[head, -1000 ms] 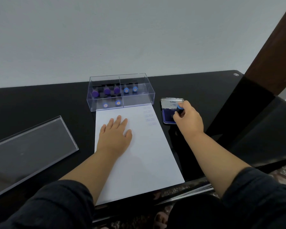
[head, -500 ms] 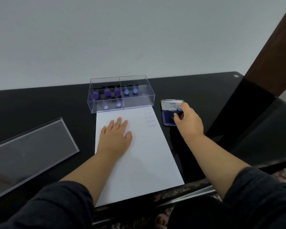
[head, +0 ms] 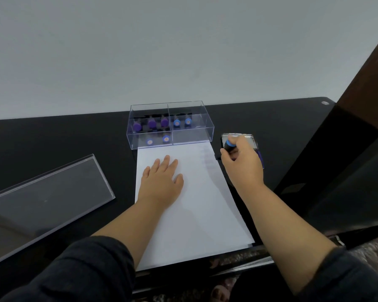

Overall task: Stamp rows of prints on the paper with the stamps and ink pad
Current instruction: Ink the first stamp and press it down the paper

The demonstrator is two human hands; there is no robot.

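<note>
Few faint prints [head: 206, 157] mark the paper [head: 196, 214] near its far right corner; my right hand [head: 241, 164] fingers pinch a blue stamp [head: 229, 145] above the ink pad [head: 254, 147], left hand [head: 160, 182] flat, most rows left.

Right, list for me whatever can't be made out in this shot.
Head view only:
- Ink surface of the blue ink pad: mostly covered by the right hand.
- Base of the blue-capped stamp: hidden in the right hand's fingers; contact with the pad cannot be told.
- Faint prints on the white paper sheet: too small and blurred to read.
- Designs on stamps in the clear plastic box: too small.
</note>
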